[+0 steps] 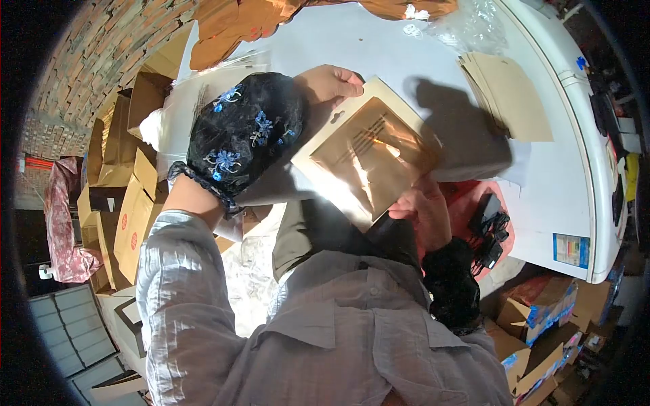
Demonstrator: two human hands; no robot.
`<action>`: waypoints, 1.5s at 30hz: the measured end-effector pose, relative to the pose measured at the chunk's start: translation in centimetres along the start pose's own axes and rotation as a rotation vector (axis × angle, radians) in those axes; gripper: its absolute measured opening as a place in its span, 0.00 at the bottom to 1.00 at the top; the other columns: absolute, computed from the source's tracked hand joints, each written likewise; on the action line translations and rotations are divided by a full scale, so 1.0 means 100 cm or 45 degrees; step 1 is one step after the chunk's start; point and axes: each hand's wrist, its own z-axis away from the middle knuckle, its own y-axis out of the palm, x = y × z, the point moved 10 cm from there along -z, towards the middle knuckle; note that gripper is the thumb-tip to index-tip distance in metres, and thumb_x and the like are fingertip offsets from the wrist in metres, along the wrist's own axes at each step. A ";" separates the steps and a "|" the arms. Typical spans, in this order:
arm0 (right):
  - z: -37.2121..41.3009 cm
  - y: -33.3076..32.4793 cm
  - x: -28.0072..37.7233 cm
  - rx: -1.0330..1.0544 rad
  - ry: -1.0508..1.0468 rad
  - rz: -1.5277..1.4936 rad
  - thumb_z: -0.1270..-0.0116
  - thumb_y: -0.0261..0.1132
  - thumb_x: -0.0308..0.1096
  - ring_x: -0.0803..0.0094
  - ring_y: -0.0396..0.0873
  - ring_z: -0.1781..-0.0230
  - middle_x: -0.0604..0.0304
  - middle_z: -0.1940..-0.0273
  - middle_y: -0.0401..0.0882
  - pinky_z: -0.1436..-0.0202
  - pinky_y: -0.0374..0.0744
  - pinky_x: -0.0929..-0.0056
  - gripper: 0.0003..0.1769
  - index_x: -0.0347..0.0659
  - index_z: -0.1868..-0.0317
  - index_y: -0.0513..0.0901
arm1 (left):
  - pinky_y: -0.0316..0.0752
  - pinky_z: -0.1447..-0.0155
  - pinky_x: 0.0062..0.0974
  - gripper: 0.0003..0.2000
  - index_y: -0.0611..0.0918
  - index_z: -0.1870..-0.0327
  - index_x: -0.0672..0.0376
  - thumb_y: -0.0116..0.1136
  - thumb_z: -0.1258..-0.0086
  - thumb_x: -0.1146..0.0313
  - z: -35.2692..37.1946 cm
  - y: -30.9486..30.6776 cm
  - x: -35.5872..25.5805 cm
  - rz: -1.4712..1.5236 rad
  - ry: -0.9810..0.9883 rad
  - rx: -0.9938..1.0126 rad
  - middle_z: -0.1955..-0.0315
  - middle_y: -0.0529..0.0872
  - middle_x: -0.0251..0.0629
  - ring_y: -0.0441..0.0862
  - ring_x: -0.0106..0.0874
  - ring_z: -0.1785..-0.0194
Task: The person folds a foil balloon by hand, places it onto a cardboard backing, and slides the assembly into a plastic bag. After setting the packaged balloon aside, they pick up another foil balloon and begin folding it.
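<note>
A person in a grey shirt, seen from above, holds a flat tan packet with a shiny clear window and a small hang hole between both hands, above the edge of a white desk. The left hand, coming out of a black lace sleeve with blue flowers, pinches the packet's far corner with its fingers curled over the edge. The right hand grips the packet's near edge, fingers closed on it. Beyond the right hand, further out on the desk, lies a stack of brown card sheets. Just to the outer side of the right hand lie black cables on something red. Below the left arm stand cardboard boxes.
</note>
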 end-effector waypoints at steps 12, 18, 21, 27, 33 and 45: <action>0.004 0.005 0.004 -0.022 -0.026 0.044 0.32 0.60 0.34 0.60 0.87 0.65 0.53 0.55 0.80 0.64 0.87 0.70 0.22 0.37 0.39 0.72 | 0.68 0.70 0.20 0.07 0.84 0.66 0.56 0.64 0.28 0.65 -0.024 0.007 -0.023 0.015 0.083 0.048 0.79 0.78 0.22 0.71 0.19 0.77; 0.010 -0.004 -0.003 -0.067 0.023 -0.117 0.28 0.60 0.37 0.60 0.86 0.63 0.53 0.57 0.81 0.62 0.85 0.70 0.22 0.36 0.38 0.72 | 0.66 0.71 0.21 0.09 0.84 0.69 0.55 0.65 0.29 0.63 -0.028 0.000 -0.012 -0.003 0.093 0.010 0.80 0.78 0.23 0.71 0.19 0.77; 0.009 -0.002 0.003 -0.031 -0.035 -0.165 0.28 0.60 0.38 0.62 0.86 0.64 0.53 0.62 0.81 0.65 0.85 0.70 0.21 0.34 0.41 0.73 | 0.67 0.70 0.22 0.09 0.84 0.69 0.55 0.63 0.27 0.63 -0.024 0.000 -0.014 0.004 0.085 -0.015 0.80 0.78 0.24 0.71 0.20 0.77; -0.003 -0.018 -0.001 -0.190 -0.100 -0.031 0.27 0.59 0.36 0.63 0.85 0.73 0.50 0.67 0.81 0.72 0.84 0.71 0.16 0.29 0.49 0.76 | 0.73 0.62 0.22 0.09 0.85 0.64 0.59 0.60 0.25 0.63 -0.025 -0.002 -0.030 -0.006 0.350 -0.027 0.73 0.83 0.25 0.77 0.21 0.69; -0.006 -0.014 0.001 -0.241 -0.109 0.000 0.28 0.58 0.34 0.62 0.85 0.74 0.49 0.67 0.81 0.73 0.84 0.71 0.14 0.28 0.53 0.76 | 0.78 0.56 0.22 0.12 0.84 0.61 0.59 0.50 0.20 0.65 -0.009 0.004 -0.030 0.321 0.186 -0.115 0.66 0.86 0.30 0.81 0.23 0.65; -0.005 -0.018 -0.004 -0.258 -0.159 -0.033 0.27 0.58 0.33 0.62 0.84 0.75 0.49 0.67 0.82 0.72 0.86 0.68 0.12 0.32 0.53 0.75 | 0.71 0.68 0.17 0.06 0.81 0.57 0.56 0.52 0.21 0.67 0.014 0.002 0.004 0.571 -0.289 0.127 0.74 0.78 0.26 0.74 0.20 0.72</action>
